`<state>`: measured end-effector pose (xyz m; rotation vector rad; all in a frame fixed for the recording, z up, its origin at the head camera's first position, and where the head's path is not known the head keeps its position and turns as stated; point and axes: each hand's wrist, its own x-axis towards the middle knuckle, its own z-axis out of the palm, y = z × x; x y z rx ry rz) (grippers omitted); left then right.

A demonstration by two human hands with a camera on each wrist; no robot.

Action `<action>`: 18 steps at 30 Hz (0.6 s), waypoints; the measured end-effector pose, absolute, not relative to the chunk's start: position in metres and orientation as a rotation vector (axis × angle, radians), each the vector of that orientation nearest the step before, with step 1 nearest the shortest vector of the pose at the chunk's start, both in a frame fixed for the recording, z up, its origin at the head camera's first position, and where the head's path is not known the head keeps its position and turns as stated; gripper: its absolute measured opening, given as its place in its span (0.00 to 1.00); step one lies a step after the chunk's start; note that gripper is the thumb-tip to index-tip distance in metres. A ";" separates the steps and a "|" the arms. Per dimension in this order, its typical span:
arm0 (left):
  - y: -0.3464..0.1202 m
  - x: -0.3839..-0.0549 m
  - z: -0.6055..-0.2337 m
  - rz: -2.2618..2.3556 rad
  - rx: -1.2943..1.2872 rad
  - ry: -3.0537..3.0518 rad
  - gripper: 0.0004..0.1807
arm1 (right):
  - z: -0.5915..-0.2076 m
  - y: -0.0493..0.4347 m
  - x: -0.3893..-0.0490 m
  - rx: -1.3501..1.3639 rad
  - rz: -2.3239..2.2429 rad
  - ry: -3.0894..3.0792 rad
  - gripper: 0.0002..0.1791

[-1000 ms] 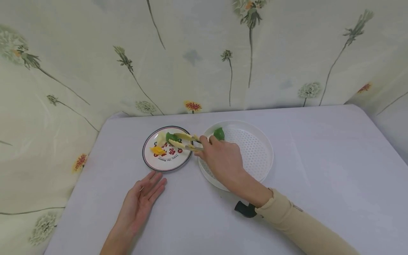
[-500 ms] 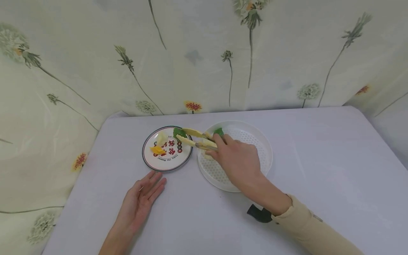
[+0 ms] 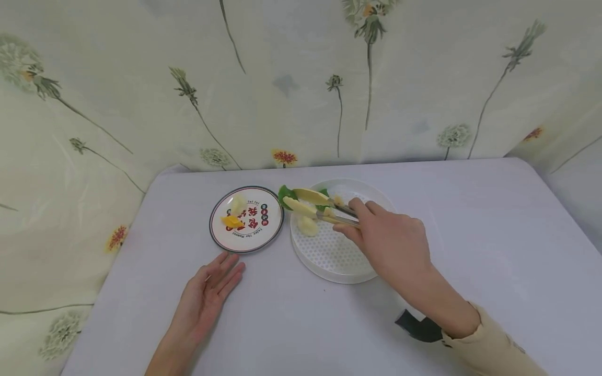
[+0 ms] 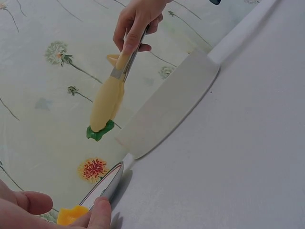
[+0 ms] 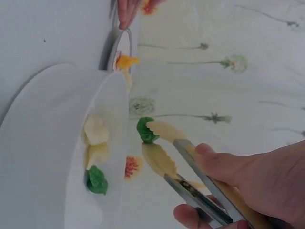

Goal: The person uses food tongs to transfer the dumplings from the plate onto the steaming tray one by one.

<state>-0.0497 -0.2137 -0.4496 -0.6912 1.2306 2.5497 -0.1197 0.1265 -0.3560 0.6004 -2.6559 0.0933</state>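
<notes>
My right hand (image 3: 395, 243) grips yellow-tipped tongs (image 3: 301, 207), and a green dumpling (image 3: 285, 197) is pinched between their scalloped tips. In the head view the dumpling overlaps the gap between the small plate and the white frying pan (image 3: 336, 266); the right wrist view has it raised outside the pan's rim. A yellow dumpling (image 3: 231, 222) and a white dumpling (image 3: 238, 203) lie on the printed plate (image 3: 240, 243). Inside the pan are a white dumpling (image 5: 96, 131), a pale yellow dumpling (image 5: 97, 155) and a green dumpling (image 5: 97, 180). My left hand (image 3: 204, 297) has its fingertips at the plate's near edge, fingers relaxed.
The pan's black handle (image 3: 418, 326) points toward the near right, partly under my right forearm. A white-covered table (image 3: 301, 334) carries everything. Behind it hangs a flower-patterned cloth (image 3: 301, 104).
My right hand has moved right with the tongs, lifting the green dumpling off the plate and carrying it to the pan's left rim. The left hand has stayed in place.
</notes>
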 end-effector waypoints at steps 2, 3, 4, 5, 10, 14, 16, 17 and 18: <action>-0.214 -0.050 -0.450 2.548 -0.689 1.233 0.29 | -0.353 0.133 -0.116 0.593 0.106 -2.681 0.25; -0.214 -0.050 -0.450 2.546 -0.688 1.234 0.29 | -0.351 0.136 -0.114 0.590 0.114 -2.695 0.25; -0.214 -0.050 -0.450 2.545 -0.689 1.234 0.29 | -0.350 0.139 -0.112 0.587 0.118 -2.706 0.25; -0.214 -0.050 -0.450 2.543 -0.689 1.237 0.30 | -0.349 0.141 -0.110 0.587 0.119 -2.711 0.25; -0.215 -0.051 -0.450 2.537 -0.694 1.239 0.30 | -0.346 0.150 -0.101 0.599 0.091 -2.705 0.24; -0.215 -0.051 -0.449 2.540 -0.705 1.232 0.30 | -0.348 0.151 -0.097 0.628 0.072 -2.749 0.23; -0.215 -0.051 -0.450 2.546 -0.705 1.219 0.30 | -0.349 0.151 -0.094 0.644 0.060 -2.766 0.23; -0.215 -0.050 -0.450 2.549 -0.704 1.213 0.30 | -0.349 0.150 -0.093 0.651 0.055 -2.770 0.23; -0.215 -0.050 -0.450 2.550 -0.703 1.208 0.30 | -0.350 0.150 -0.091 0.657 0.049 -2.769 0.23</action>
